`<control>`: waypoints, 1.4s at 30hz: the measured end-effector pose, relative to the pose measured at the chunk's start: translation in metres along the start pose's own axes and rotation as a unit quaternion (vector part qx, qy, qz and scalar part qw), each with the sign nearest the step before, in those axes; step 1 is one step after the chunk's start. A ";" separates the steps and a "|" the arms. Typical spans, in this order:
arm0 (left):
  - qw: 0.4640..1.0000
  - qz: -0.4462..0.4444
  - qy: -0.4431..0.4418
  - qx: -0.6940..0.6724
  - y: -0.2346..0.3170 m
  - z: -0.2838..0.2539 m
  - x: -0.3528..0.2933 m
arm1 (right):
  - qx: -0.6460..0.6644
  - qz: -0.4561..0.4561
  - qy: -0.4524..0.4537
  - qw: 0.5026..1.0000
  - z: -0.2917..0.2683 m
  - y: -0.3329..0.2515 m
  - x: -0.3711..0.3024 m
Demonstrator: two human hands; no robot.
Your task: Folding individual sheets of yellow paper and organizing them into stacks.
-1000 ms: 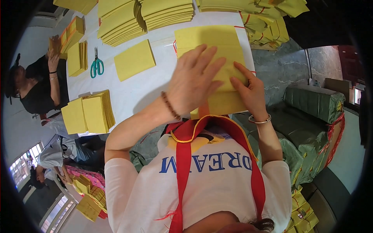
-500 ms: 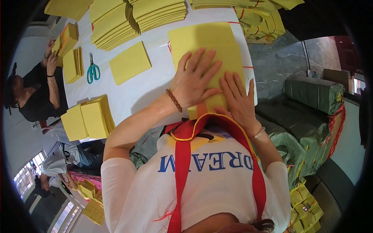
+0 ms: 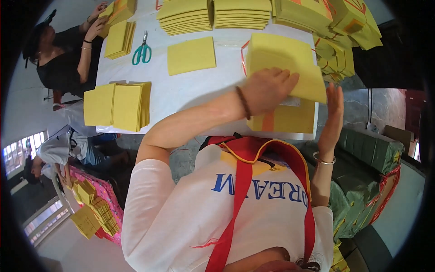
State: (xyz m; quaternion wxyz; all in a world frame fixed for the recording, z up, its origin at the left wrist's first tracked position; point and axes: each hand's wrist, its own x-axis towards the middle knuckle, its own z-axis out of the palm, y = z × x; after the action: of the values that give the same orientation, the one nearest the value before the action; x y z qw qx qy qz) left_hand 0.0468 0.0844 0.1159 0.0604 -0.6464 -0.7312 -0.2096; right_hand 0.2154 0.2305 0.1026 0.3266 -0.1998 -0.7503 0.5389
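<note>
A stack of yellow paper (image 3: 283, 52) lies on the table in front of me. My left hand (image 3: 269, 90) reaches across its near part, with the fingers curled over a raised yellow sheet (image 3: 312, 84). That sheet's near edge stands up off the layer beneath, where a yellow bundle with an orange strip (image 3: 268, 121) shows. Just beyond the sheet's right corner is my right hand (image 3: 333, 115), held on edge with its fingers stretched out and nothing in them. My left fingertips are partly hidden.
Teal-handled scissors (image 3: 142, 54) and a flat yellow paper piece (image 3: 191, 55) lie to the left. Folded yellow stacks (image 3: 131, 106) stand at the near left and more (image 3: 242, 13) along the back. A co-worker (image 3: 63, 59) handles yellow paper at far left. Green-wrapped bales (image 3: 369, 149) are at right.
My left hand went from lying flat and spread to curling over a sheet, whose near edge is now raised. My right hand left the paper and turned on edge. The whole view has shifted.
</note>
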 end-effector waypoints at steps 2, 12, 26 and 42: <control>0.986 -0.017 0.113 -0.120 -0.024 -0.022 -0.017 | -0.018 0.002 -0.023 1.000 -0.003 -0.001 -0.005; 0.979 -0.139 0.059 0.134 -0.180 0.008 -0.147 | -0.137 0.043 -0.128 0.981 -0.007 0.012 -0.022; 0.969 -0.185 -0.038 0.158 -0.194 0.046 -0.171 | -0.137 0.065 -0.094 0.984 0.001 0.008 -0.022; 0.982 -0.162 0.036 0.093 -0.170 0.022 -0.134 | -0.259 -0.049 -0.157 0.952 -0.001 0.003 -0.018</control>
State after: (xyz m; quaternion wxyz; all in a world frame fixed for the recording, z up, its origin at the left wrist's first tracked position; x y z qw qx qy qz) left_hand -0.0935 -0.0433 0.0094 0.1117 -0.5029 -0.8399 -0.1709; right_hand 0.2282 0.2206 0.0952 0.1681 -0.1536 -0.9146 0.3342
